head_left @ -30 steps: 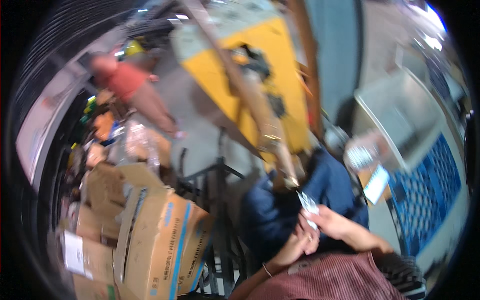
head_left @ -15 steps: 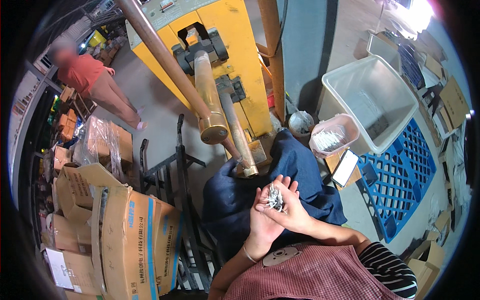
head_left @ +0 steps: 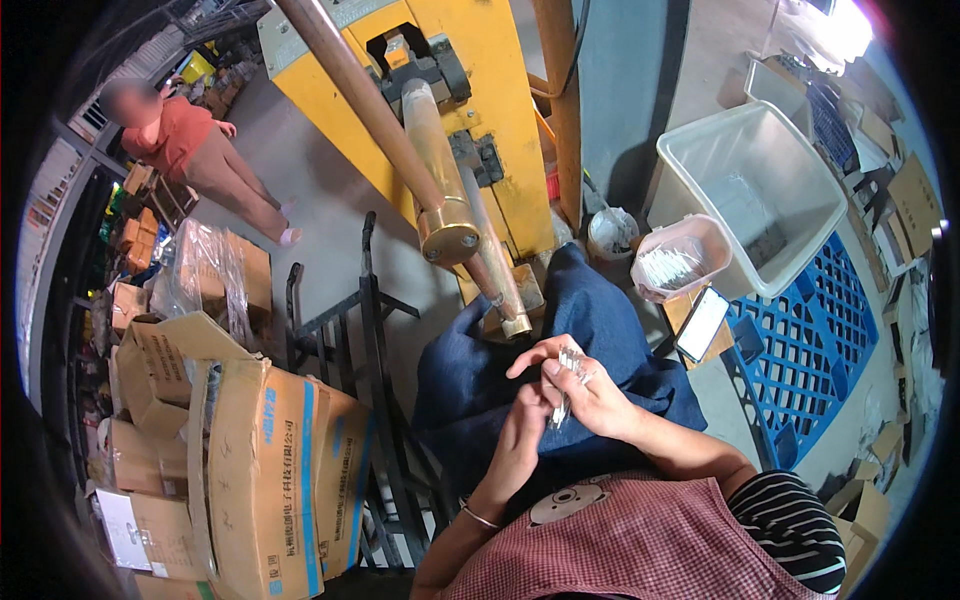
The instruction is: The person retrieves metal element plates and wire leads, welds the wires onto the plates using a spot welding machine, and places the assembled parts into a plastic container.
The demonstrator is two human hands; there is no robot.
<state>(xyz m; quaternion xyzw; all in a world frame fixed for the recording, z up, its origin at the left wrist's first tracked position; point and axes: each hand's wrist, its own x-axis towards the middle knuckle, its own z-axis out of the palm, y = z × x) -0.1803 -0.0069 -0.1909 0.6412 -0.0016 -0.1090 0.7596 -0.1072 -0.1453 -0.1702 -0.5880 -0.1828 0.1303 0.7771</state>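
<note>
A bundle of thin, silvery-white strips sticks out of my right hand, its thumb and fingers closed round it. My left hand is held against the right one just left of the bundle, fingers curled; whether it grips any strips is hidden. Both hands are above the dark blue cloth over my lap. Beyond them, the brass-coloured end of a machine arm points toward me, below a thicker brass cylinder. What the strips are exactly is too small to tell.
A yellow machine stands ahead. To the right are a pink tub of similar thin pieces, a phone, a large white bin and a blue pallet. Cardboard boxes and a black trolley occupy the left. Another person stands far left.
My left palm, open under the strips before, has turned and curled its fingers. The strips, loosely heaped earlier, now stand together as a bundle in my right hand. The view has shifted slightly.
</note>
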